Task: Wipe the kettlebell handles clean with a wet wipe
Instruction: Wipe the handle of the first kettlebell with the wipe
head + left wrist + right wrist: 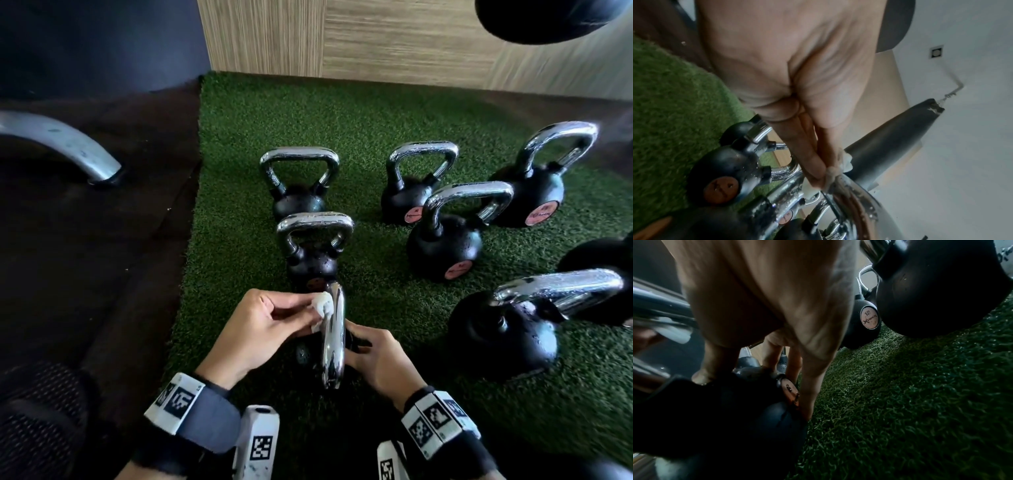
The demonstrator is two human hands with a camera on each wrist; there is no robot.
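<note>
- Left hand (260, 329) has a small wadded-up white wet wipe (323, 304) pinched between thumb and fingertips, pushed right against the far end of a chrome kettlebell handle (334, 337).
- That handle runs straight toward the camera, pretty much between the two hands. Shiny, mirror-like, beaded with droplets in the left wrist view.
- Right hand (378, 359) sits on the other side of the handle, fingers curled down around the black ball of the nearest kettlebell (748, 410); one fingertip lies next to its round pinkish label (790, 391).
- Just past the wipe there's a second kettlebell (313, 246), and another one (299, 183) behind it, both upright with chrome handles.
- Off to the right of the grip: four more black kettlebells (445, 236) with pink round labels, handles speckled with water.
- Everything sits on green artificial turf (239, 137).
- Left of the gripping hand the turf ends at a dark rubber floor (102, 240), with a curved silver metal leg (65, 144) resting on it.
- Beyond the turf is a wood-grain wall panel (376, 37).
</note>
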